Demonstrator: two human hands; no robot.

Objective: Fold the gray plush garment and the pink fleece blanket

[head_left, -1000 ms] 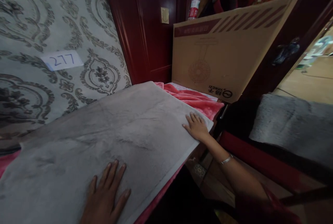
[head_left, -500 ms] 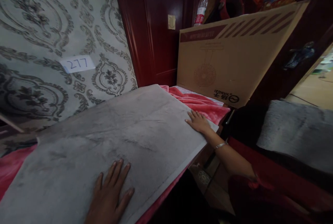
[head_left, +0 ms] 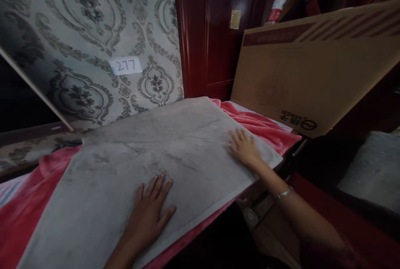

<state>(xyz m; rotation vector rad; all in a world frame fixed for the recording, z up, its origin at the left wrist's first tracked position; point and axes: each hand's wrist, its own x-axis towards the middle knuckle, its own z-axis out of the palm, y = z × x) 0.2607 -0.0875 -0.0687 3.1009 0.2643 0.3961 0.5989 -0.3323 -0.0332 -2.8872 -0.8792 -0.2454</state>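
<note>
Grey plush fabric sheet [head_left: 162,148] lies flat over a red fleece blanket [head_left: 262,125] on the bed. From the head view I see my left hand [head_left: 151,212] and right hand [head_left: 245,149] pressed open-palmed on it, gripping nothing. I judge it soft, light, limp; best pinched at the near edge. A tan cardboard box [head_left: 312,77] crowds the right.

Grey plush blanket [head_left: 162,144] — spread flat and smooth, slightly mottled — over a red blanket [head_left: 259,125].

A red blanket [head_left: 34,202] carries the flat grey cloth [head_left: 140,156].
</note>
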